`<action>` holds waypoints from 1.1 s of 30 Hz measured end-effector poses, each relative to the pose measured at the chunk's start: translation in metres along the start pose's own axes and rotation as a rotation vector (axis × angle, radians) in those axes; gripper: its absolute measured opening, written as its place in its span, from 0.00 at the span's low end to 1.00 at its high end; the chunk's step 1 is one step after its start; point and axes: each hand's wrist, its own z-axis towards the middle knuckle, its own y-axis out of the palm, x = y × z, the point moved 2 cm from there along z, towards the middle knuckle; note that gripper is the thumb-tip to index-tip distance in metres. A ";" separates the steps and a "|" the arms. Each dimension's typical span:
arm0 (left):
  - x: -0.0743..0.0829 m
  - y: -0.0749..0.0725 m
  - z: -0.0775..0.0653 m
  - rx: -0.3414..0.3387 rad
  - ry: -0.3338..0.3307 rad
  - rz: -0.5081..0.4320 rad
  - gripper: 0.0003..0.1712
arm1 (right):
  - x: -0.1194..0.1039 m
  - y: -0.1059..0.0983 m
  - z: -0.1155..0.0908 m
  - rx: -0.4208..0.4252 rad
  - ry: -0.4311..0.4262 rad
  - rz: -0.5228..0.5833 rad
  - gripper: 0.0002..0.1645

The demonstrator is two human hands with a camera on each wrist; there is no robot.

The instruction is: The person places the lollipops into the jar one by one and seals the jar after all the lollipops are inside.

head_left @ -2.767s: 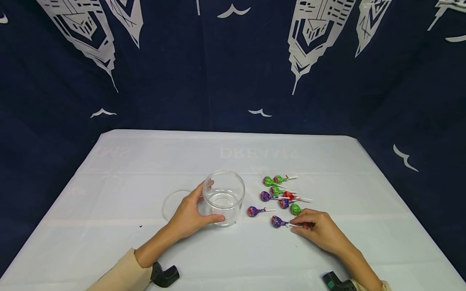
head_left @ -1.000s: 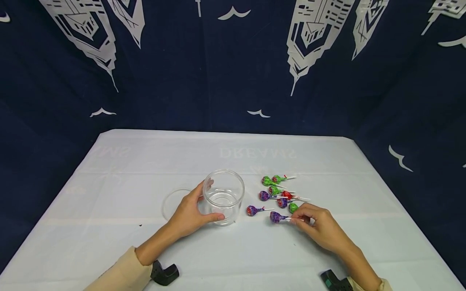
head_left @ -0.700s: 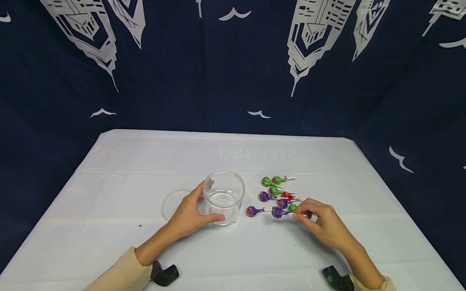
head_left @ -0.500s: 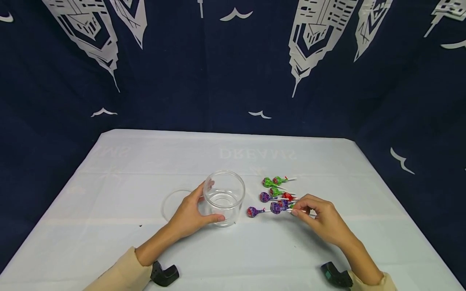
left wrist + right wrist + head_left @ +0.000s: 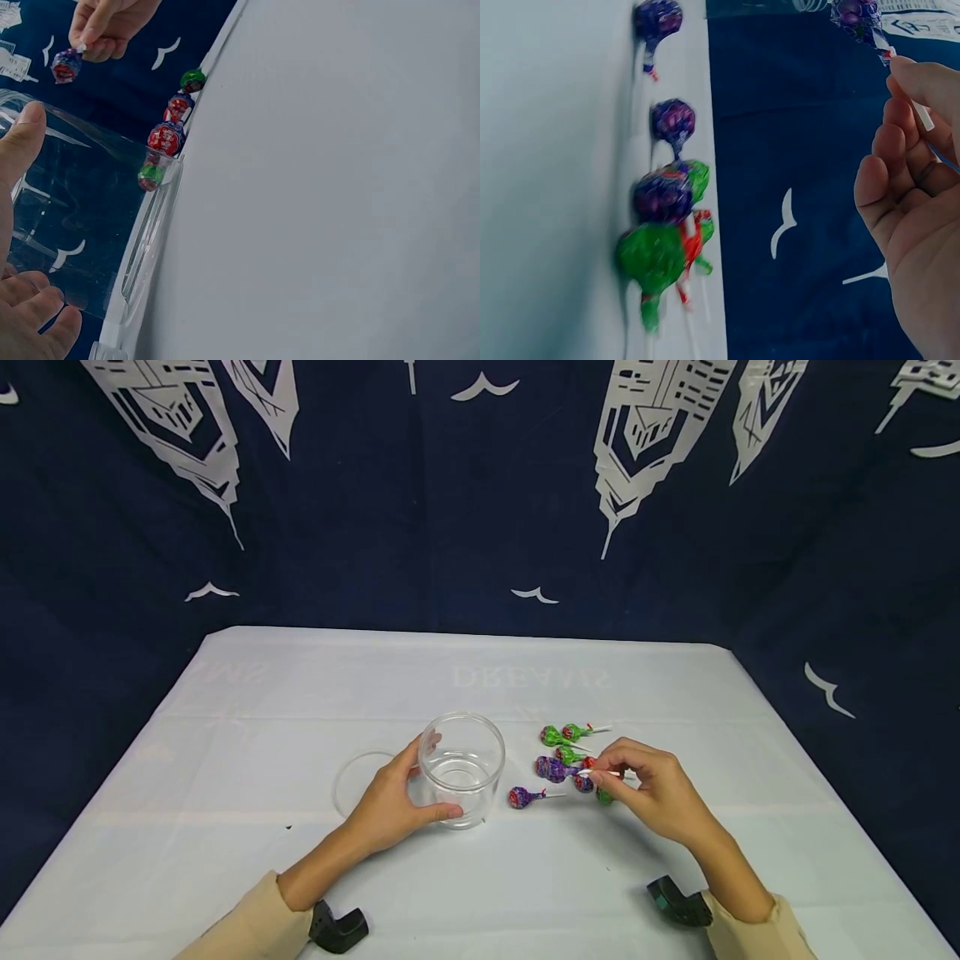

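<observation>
I see the left hand [image 5: 401, 802] curved widely round the upright clear jar [image 5: 461, 768], thumb in front; loose lollipops [image 5: 521, 797] on the table [image 5: 480, 893] beyond; rightmost, the right hand [image 5: 660, 785], fingertips together, pinching a raised purple lollipop [image 5: 66, 67] by its stick.

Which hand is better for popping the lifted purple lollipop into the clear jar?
Probably the right hand: it pinches the purple lollipop by its stick, off the table. The left hand is busy holding the clear jar, open top up.
</observation>
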 end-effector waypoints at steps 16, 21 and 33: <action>0.000 0.000 -0.001 0.001 0.010 -0.007 0.61 | -0.023 0.006 0.024 0.047 -0.090 0.127 0.07; -0.001 0.001 -0.001 0.000 0.004 -0.007 0.60 | -0.045 0.009 0.037 0.041 -0.087 0.145 0.06; -0.001 0.001 0.000 -0.002 0.011 -0.004 0.60 | -0.052 0.020 0.053 0.029 -0.068 0.215 0.04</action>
